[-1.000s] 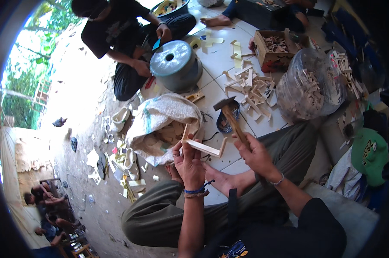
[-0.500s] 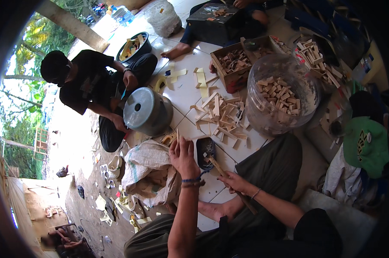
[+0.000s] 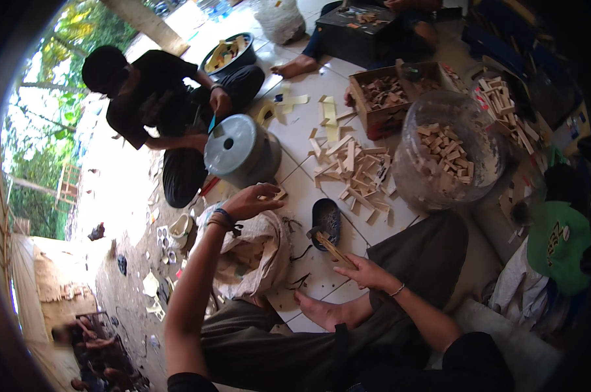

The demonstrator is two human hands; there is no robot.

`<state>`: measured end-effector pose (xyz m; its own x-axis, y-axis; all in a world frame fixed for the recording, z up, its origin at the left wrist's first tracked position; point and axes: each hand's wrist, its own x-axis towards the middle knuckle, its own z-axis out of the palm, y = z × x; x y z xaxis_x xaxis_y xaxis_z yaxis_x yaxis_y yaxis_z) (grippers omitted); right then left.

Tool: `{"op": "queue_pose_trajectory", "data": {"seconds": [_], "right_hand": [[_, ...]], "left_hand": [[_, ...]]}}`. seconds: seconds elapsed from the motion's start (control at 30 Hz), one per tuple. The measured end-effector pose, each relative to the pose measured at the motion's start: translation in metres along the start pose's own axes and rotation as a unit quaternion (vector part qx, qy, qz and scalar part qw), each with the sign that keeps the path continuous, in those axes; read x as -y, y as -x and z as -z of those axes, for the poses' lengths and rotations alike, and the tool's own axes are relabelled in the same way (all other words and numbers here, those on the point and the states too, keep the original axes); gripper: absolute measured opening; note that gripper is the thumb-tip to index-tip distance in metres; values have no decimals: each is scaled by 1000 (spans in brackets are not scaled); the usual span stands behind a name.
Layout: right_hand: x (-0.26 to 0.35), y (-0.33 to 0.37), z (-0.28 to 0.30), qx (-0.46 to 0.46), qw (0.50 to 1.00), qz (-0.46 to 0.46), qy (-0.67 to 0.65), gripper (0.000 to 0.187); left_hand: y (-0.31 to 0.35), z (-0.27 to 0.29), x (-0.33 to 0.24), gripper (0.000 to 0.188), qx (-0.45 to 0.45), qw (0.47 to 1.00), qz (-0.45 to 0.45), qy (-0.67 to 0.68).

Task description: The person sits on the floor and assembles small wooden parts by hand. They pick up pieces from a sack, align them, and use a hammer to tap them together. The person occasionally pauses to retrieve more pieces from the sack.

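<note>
Fingers of the right hand [image 3: 372, 274] are wrapped around the wooden handle of a hammer [image 3: 340, 256], whose head is held by the near left edge of a dark blue tray [image 3: 337, 228]; whether the two touch cannot be told. The left hand [image 3: 248, 202] is raised left of the tray and a little farther out, its fingers loosely extended, and nothing is seen to be grasped by them. Small grey bits, possibly nails, are contained in the tray. To the tray's left, an open white sack [image 3: 272, 261] is placed, with wooden scraps [image 3: 243, 253] visible in its mouth. Beyond the tray and to its right, a heap of pale wooden pieces [image 3: 354, 166] is spread, and farther right a clear plastic tub [image 3: 413, 186] is partly filled with small blocks [image 3: 446, 153]. Beyond the tray to the left, a grey stool [image 3: 243, 157] is set before a co-worker [image 3: 151, 98]. The step in hand is judged to be a changeover within hammer work, since no piece is being struck. For the next move, a wooden piece would probably have to be taken up by the left hand and steadied before the hammer is used.
</note>
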<state>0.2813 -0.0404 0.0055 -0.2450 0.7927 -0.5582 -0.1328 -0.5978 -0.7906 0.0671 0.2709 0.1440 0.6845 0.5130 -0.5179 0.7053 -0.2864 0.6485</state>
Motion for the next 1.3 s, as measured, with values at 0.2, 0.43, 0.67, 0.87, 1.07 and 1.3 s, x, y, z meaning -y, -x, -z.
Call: {"op": "queue_pose_trajectory", "data": {"seconds": [0.2, 0.43, 0.67, 0.87, 1.07, 1.3], "right_hand": [[-6, 0, -16, 2, 929, 171, 329, 46], [-46, 11, -53, -90, 878, 128, 453, 53], [-52, 23, -67, -94, 839, 71, 532, 61], [-10, 18, -89, -56, 732, 73, 675, 60], [142, 13, -173, 60, 915, 128, 377, 26], [267, 65, -227, 205, 868, 413, 183, 27]], "left_hand": [[143, 23, 61, 63, 13, 983, 157, 94], [241, -72, 181, 55, -30, 984, 139, 105], [236, -161, 227, 30, -354, 930, 21, 94], [174, -181, 238, 24, -439, 890, -118, -43], [143, -205, 255, 25, -363, 931, -11, -40], [136, -216, 257, 21, -426, 905, -18, 4]]}}
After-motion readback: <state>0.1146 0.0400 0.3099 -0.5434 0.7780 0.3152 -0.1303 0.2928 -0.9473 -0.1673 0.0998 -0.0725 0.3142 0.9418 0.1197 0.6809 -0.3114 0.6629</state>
